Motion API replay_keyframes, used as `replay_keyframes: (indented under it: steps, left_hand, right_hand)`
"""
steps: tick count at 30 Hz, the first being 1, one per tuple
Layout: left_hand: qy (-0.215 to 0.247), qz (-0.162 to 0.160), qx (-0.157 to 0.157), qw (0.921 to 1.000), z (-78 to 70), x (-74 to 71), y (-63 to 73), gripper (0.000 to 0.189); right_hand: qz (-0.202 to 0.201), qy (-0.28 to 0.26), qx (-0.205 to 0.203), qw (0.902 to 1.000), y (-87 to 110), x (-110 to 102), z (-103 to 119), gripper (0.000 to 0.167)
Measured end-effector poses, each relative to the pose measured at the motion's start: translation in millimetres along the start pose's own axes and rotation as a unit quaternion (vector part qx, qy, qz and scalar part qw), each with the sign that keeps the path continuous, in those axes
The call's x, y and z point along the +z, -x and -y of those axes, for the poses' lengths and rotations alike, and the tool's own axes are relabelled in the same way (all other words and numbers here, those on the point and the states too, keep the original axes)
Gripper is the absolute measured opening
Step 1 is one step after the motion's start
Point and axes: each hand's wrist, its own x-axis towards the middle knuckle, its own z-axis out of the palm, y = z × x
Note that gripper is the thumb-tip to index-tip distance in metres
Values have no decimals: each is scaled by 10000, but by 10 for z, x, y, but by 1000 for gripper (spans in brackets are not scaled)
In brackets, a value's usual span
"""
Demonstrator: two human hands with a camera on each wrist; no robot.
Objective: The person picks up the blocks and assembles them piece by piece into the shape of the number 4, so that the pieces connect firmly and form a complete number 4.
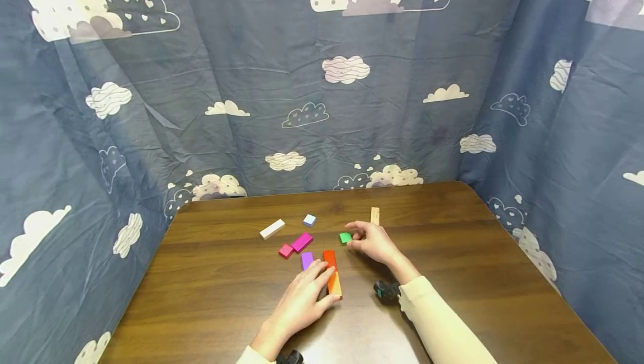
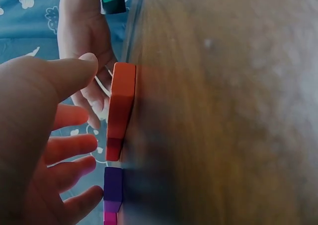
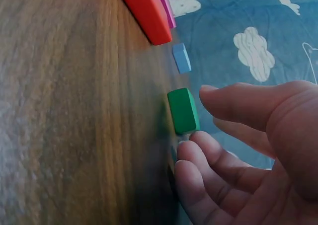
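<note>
My left hand [image 1: 298, 301] hovers low over the near blocks, its fingers loosely spread. Under and beside these fingers lie an orange block [image 1: 335, 287], a red block [image 1: 329, 258] end to end with it, and a purple block [image 1: 307, 259] partly hidden. In the left wrist view the hand [image 2: 30, 111] holds nothing, and the orange block [image 2: 122, 93] sits past the thumb. Farther right, my right hand [image 1: 376, 244] reaches beside a small green block [image 1: 345, 238]. The right wrist view has its thumb and fingers bent around the green block [image 3: 184, 111], apparently without gripping it.
On the brown wooden table [image 1: 216, 297] lie a magenta block [image 1: 302, 242], a pinkish-red block [image 1: 285, 250], a white block [image 1: 272, 229], a small light-blue block [image 1: 309, 220] and a plain wood block [image 1: 374, 215]. A cloud-patterned curtain [image 1: 251, 146] hangs behind.
</note>
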Motion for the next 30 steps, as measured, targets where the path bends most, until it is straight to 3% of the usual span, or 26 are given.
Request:
replay_keyframes:
  steps: [11, 30]
  left_hand:
    - [-214, -31, 115, 9997, 34, 48, -10, 60]
    - [-673, -24, -34, 9977, 46, 95, -13, 56]
  right_hand:
    - [30, 266, -114, 9996, -29, 59, -61, 42]
    - [35, 577, -192, 9981, -73, 92, -106, 34]
